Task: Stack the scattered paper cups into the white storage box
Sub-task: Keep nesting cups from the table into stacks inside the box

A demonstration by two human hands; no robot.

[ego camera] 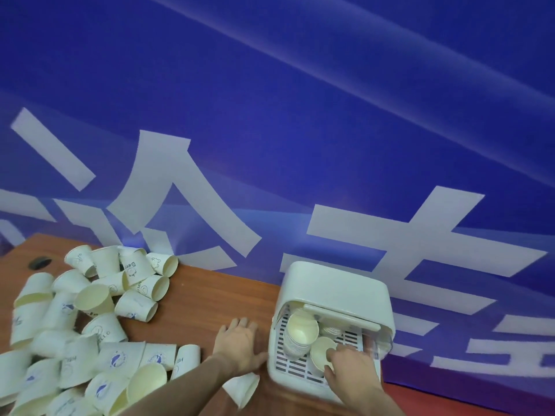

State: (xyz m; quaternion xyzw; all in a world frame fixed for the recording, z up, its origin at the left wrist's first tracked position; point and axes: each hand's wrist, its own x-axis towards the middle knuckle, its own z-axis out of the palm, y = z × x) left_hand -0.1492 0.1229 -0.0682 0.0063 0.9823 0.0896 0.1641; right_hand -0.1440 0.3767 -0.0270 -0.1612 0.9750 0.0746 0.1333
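A person's right hand [350, 366] at 5 o'clock pinches the rim of a paper cup [320, 352] inside the white storage box [336, 292], beside a nested stack [300, 333] on its slatted floor. The left hand [240, 345], fingers spread, lies flat on the wooden table [210, 295] against the box's side; one cup [241, 387] lies under the wrist. Scattered cups [90, 325] crowd 8 o'clock. A blue banner [300, 115] fills 12 o'clock.

Cups [90, 325] heaped left — stacks inside white box [336, 295].
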